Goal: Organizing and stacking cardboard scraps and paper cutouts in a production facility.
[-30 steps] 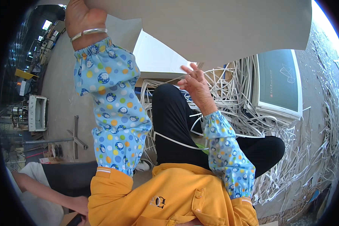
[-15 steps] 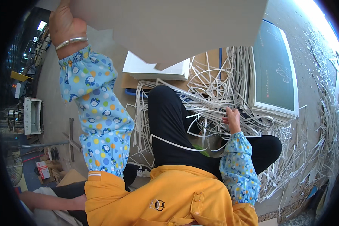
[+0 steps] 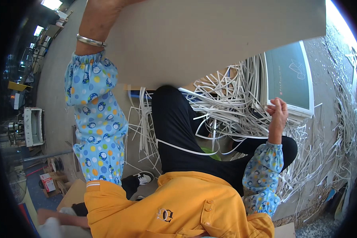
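Far side of the seated person's lap, head view: a large grey board (image 3: 218,35) spans the middle, its near edge down by the raised left knee (image 3: 167,95); contact there cannot be told. Left hand (image 3: 109,10) at the board's far left, silver bangle (image 3: 91,41) at the wrist; fingers run out of view, so grip and spread cannot be told, though the board seems borne on that side. Right hand (image 3: 279,113) by the near left corner of a green-printed stack (image 3: 290,73); fingers half-curled, drawn close together, nothing seen between them, touch on the stack uncertain. Changes: half a second ago the board sat farther off and a white stack showed beneath; now the board hides it. The right hand has shifted right, off the heap of pale strips (image 3: 230,97), to the printed stack. Meaning, as judged: the left alone manages the board, the right seems free of load. Near left, another person's forearm (image 3: 72,219), partly blurred, well apart from the board.
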{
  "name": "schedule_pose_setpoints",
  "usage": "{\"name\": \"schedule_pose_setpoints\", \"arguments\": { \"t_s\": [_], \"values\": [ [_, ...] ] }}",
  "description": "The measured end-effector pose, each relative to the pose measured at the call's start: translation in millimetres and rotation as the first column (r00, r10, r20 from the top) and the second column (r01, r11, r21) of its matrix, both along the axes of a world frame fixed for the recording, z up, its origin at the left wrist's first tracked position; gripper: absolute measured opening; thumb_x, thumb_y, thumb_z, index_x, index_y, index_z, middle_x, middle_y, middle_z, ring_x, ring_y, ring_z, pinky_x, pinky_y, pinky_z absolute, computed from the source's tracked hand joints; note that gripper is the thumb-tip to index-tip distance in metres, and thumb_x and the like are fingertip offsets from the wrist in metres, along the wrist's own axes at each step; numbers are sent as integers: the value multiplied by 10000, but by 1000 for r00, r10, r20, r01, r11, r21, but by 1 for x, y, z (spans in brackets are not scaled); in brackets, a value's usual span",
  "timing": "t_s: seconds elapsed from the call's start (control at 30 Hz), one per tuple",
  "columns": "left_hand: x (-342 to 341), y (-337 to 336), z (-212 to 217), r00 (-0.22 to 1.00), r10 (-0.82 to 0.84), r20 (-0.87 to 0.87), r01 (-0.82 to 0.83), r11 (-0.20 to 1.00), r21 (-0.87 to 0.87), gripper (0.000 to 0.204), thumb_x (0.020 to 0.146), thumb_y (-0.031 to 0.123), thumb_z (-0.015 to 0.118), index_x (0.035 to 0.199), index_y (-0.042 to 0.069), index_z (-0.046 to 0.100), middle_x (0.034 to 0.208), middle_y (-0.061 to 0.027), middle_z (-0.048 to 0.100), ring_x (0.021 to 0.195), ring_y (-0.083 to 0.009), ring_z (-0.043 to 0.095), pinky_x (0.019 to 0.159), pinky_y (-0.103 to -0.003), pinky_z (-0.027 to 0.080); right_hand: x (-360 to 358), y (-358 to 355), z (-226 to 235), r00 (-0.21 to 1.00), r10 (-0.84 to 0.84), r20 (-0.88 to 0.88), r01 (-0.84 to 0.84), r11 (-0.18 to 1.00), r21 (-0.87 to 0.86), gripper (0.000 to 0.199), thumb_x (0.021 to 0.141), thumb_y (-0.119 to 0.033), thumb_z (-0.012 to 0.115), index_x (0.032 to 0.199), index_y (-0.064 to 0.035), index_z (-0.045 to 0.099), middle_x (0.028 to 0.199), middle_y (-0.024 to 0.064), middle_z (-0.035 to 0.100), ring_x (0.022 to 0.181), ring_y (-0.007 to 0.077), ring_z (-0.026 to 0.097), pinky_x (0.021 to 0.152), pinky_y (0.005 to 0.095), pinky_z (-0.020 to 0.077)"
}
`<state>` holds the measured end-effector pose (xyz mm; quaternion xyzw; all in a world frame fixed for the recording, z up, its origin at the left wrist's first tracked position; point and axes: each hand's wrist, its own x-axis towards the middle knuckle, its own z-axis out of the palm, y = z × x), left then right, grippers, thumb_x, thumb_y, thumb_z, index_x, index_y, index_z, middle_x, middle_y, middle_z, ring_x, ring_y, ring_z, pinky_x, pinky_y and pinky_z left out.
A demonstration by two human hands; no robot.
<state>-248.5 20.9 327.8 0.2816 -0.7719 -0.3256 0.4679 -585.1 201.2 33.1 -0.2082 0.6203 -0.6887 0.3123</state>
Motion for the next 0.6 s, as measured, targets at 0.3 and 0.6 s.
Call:
{"name": "schedule_pose_setpoints", "arguments": {
  "t_s": [0.3,0.6],
  "values": [
    [-14,-7,-17,925,-176,336,143,982,121,133,708,-1,680,837,-29,663,746,-63,656,624,-88,586,559,-215,472,-18,10,106,847,-357,-393,202,901,-383,286,900,-195,478,1118,-9,465,1099,142,544,1005,211,542,830,312,453],
    [-31,9,-105,628,233,742,178,886,-429,158,715,245,654,803,119,615,685,-75,598,631,-254,582,556,-333,435,17,-27,118,856,-86,-510,-95,943,-319,452,883,-225,486,1251,-5,343,1242,129,394,1162,232,396,987,430,301]
  ]
}}
